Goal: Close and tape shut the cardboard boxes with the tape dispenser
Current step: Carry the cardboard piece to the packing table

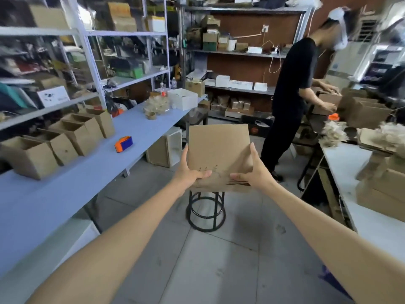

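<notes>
Centre of frame, over the aisle floor: the cardboard box (219,148) was held in mid-air above a black stool (206,213), not resting on anything.

- Left hand (190,172) gripped the box's lower left edge and right hand (252,172) its lower right edge. Fingers (185,154) ran up the side edges, with thumbs pressed on the near face. Both hands were clamped on the box, neither free.
- One broad brown face was towards the camera, top tipped slightly away. Motion blur meant I could not tell whether it was folded flat or already a closed box. The face was near square, a little taller than wide, with the taller side running up the frame.
- Key relation: the tape dispenser (123,144), orange and blue, lay on the blue bench (65,183) at centre left, well apart from the box and on the left-hand side. The left hand was the nearer one.
- A row of open boxes (65,137) stood on that bench, further left of the dispenser, flaps up and untaped.
- My read: the box needed to go leftward onto the bench before any taping.
- Another person (289,95) worked at the right-hand bench, clear of that path.
</notes>
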